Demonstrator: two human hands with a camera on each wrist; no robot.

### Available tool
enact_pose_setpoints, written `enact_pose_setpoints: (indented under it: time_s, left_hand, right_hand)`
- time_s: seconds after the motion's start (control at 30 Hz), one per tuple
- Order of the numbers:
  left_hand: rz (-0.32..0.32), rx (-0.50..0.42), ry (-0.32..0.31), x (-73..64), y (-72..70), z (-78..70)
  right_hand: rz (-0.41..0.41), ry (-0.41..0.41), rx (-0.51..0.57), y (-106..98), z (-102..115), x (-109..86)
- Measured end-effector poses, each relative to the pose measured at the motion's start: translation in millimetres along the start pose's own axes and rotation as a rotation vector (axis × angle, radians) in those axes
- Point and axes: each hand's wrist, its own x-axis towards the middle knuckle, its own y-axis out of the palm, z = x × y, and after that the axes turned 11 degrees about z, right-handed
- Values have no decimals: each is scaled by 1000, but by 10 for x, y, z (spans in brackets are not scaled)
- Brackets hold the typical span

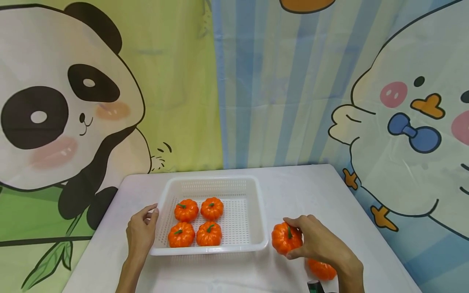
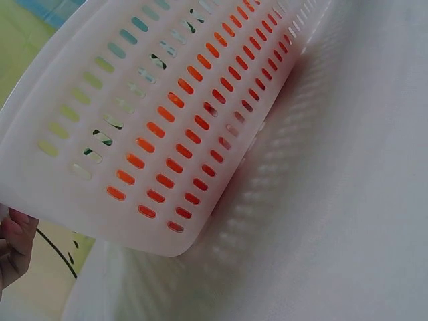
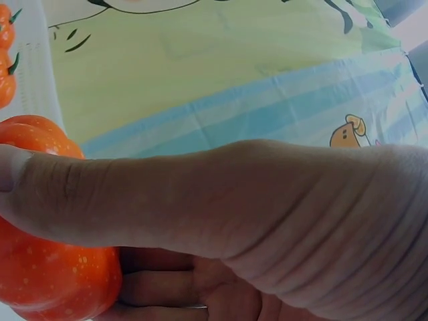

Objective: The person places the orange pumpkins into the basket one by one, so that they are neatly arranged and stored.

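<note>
A white plastic basket with slotted walls stands on the table, holding several orange mini pumpkins with green stems. At its left side, my left hand holds the rim with its fingertips; the left wrist view shows the slotted basket wall and part of the fingers. Just right of the basket, my right hand grips another orange pumpkin between thumb and fingers. The right wrist view has the thumb across this pumpkin. One more pumpkin lies below the right hand, partly hidden by it.
The table has a white cover. A small dark object shows at the bottom edge, near the right forearm. Behind the table hangs a curtain printed with a panda and a white bird.
</note>
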Motion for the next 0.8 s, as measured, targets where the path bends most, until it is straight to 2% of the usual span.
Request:
enact_pose_setpoints:
  time_s: [0.27, 0.8]
  left_hand:
    - [-6, 0, 0, -10, -1, -6]
    - [-6, 1, 3, 5, -2, -6]
  right_hand:
    - [6, -55, -17, -14, 29, 13]
    - [-24, -78, -47, -16, 125, 1]
